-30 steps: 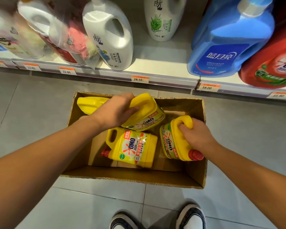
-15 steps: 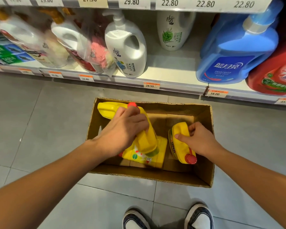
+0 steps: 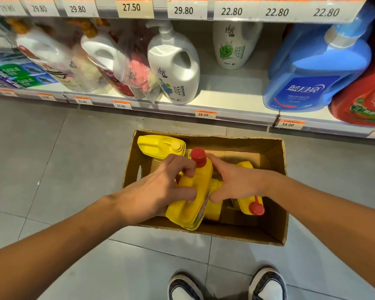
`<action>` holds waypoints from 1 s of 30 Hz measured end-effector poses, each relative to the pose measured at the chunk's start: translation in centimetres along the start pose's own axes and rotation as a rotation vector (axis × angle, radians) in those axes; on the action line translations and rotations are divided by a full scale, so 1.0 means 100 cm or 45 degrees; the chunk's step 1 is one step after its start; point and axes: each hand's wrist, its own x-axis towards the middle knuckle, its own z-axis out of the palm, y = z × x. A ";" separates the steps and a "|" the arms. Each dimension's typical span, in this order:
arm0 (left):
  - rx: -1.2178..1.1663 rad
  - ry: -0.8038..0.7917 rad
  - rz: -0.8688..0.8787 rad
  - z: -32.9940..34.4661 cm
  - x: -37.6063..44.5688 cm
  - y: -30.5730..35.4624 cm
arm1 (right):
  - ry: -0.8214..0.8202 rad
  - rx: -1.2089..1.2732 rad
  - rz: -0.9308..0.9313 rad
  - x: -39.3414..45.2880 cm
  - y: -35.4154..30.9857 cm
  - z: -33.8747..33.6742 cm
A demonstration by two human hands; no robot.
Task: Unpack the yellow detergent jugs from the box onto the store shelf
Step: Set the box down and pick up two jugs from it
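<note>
An open cardboard box (image 3: 283,191) stands on the floor below the store shelf (image 3: 236,116). My left hand (image 3: 160,191) grips a yellow detergent jug (image 3: 189,210) by its handle, red cap up, lifted above the box's front half. My right hand (image 3: 236,182) presses against that jug's right side near the neck. A second yellow jug (image 3: 158,146) lies in the box's back left corner. A third (image 3: 250,205), with a red cap, lies at the right, partly hidden by my right hand. Another yellow one (image 3: 213,211) shows under the lifted jug.
On the shelf stand white bottles (image 3: 175,68), bagged bottles (image 3: 126,68), a big blue jug (image 3: 312,68) and a red jug (image 3: 364,98). Bare shelf (image 3: 230,92) shows between the white and blue bottles. Price-tag rails run above. My shoes (image 3: 266,284) are on the grey tiles.
My left hand has raised its jug upright, out of the pile. My right hand has let go of the right-hand jug and moved left onto the lifted one. The view has tilted up.
</note>
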 end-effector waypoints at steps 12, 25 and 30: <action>-0.258 0.027 -0.308 -0.001 0.002 -0.005 | 0.147 -0.041 -0.202 -0.004 0.005 -0.004; -1.615 0.425 -1.017 0.031 -0.008 -0.004 | 0.411 0.313 -0.054 -0.021 -0.002 -0.013; -1.744 0.679 -1.021 0.040 0.010 0.011 | 0.441 0.365 -0.036 -0.018 -0.014 -0.010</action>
